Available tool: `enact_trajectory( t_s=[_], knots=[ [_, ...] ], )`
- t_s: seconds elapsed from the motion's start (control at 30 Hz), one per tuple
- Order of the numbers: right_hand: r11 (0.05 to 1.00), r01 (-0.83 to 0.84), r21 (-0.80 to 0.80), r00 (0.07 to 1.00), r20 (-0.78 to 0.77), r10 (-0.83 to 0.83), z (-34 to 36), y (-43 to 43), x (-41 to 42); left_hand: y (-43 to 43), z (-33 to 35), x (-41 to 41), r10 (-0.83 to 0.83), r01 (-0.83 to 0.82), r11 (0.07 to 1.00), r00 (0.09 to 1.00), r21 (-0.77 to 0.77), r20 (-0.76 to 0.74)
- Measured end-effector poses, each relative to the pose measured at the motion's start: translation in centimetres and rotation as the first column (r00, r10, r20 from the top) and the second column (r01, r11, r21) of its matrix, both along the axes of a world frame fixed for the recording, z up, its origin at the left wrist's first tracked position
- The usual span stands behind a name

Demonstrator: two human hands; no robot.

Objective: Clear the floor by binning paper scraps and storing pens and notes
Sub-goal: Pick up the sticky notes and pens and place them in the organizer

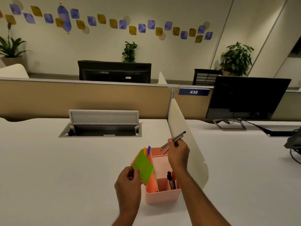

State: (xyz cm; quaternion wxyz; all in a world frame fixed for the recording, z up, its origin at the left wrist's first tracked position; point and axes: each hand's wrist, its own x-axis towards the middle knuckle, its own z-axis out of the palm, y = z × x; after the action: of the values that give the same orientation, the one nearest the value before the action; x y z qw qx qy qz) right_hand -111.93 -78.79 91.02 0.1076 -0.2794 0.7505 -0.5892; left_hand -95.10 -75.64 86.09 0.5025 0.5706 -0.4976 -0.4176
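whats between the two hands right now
In the head view, the pink organizer sits between the left hand holding green notes and the right hand holding pens.

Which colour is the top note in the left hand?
Bright green, seen in the head view.

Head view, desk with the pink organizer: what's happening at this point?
A person stands at a white desk filling a pink organizer. The left hand holds green sticky notes at its left-hand slot. The right hand holds a few dark pens above its far compartment. Markers already sit in the near right compartment.
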Motion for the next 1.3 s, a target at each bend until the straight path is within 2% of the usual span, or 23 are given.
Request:
enact_trajectory(
  t_s=[0.27,0.53,0.63,0.77,0.9,1.13,1.3],
  knots=[
    [0.984,-0.030,0.177,0.999,-0.014,0.033,-3.4,-2.6,-1.0,0.7,-0.3,-0.1,-0.045,0.046,0.999,0.997,-0.013,0.068],
    [0.945,-0.079,0.317,0.991,-0.081,0.110,-4.0,-3.6,-1.4,2.0,0.4,-0.7,-0.040,0.059,0.992,0.986,-0.115,0.161],
    [0.937,-0.084,0.338,0.986,-0.105,0.126,-4.1,-3.7,-1.5,2.0,0.1,-0.9,-0.047,0.080,0.983,0.979,-0.163,0.200],
    [0.940,-0.080,0.332,0.988,-0.095,0.118,-4.4,-3.6,-1.7,2.5,0.0,-0.9,-0.055,0.098,0.963,0.983,-0.250,0.174],
    [0.940,-0.085,0.330,0.987,-0.103,0.126,-4.5,-3.6,-1.8,2.8,-0.6,-0.9,-0.042,0.098,0.957,0.977,-0.271,0.207],
    [0.939,-0.089,0.331,0.986,-0.106,0.131,-4.7,-3.6,-2.0,3.3,0.0,-1.1,-0.021,0.031,0.941,0.999,-0.337,0.034],
    [0.940,-0.091,0.329,0.986,-0.104,0.132,-4.9,-3.7,-2.0,2.5,-0.1,-0.8,0.016,-0.007,0.944,1.000,-0.329,0.024]
  ],
)
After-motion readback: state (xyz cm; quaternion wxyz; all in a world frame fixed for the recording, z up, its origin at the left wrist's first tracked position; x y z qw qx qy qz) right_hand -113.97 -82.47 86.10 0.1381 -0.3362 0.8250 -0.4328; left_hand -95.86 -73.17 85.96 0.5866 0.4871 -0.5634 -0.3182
